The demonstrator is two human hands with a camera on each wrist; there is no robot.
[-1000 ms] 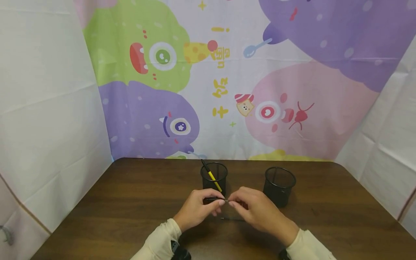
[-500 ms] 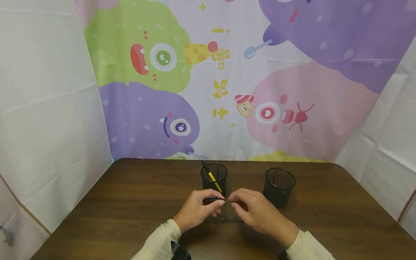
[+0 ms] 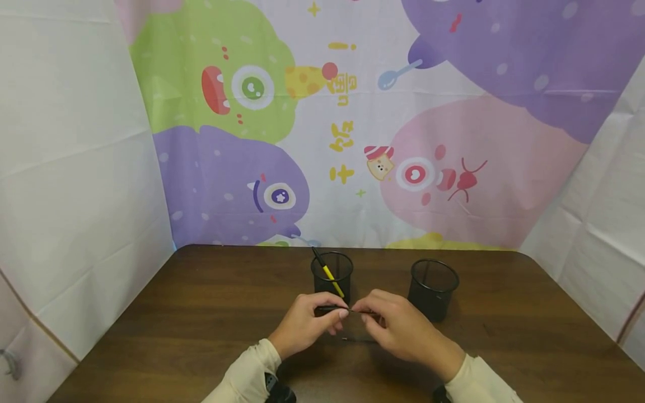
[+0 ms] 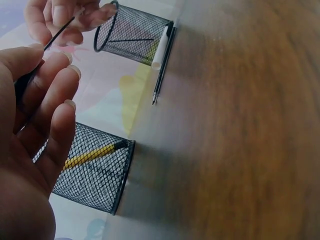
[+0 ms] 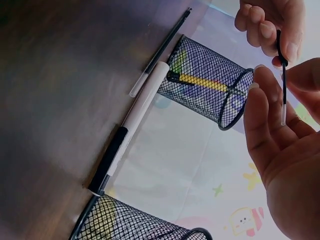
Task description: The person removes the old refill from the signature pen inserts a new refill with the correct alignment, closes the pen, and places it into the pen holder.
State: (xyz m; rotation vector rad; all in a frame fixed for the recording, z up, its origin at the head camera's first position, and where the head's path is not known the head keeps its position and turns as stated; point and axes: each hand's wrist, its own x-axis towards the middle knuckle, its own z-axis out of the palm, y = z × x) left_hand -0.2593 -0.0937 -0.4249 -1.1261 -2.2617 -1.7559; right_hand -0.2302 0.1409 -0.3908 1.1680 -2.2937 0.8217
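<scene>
My left hand (image 3: 312, 322) pinches a slim black pen part (image 3: 327, 309) between thumb and fingers. Out of it towards the right runs a thin dark pen refill (image 5: 284, 95) with a clear end. My right hand (image 3: 400, 324) holds this refill between thumb and fingertips, close to the left fingertips. Beneath the hands a second refill (image 4: 162, 75) lies on the table. Beside it rests a white pen barrel with a black grip (image 5: 145, 97), hidden behind my right hand in the head view.
Beyond my left hand stands a black mesh cup (image 3: 317, 282) with a yellow and black pen (image 3: 327, 271) leaning in it. Another black mesh cup (image 3: 428, 299) stands behind my right hand. A printed cloth (image 3: 353, 212) hangs at the table's (image 3: 211, 302) back edge.
The right thumb has shifted slightly to the right along the refill, and a little more of the refill shows between the hands. The left hand stays in place.
</scene>
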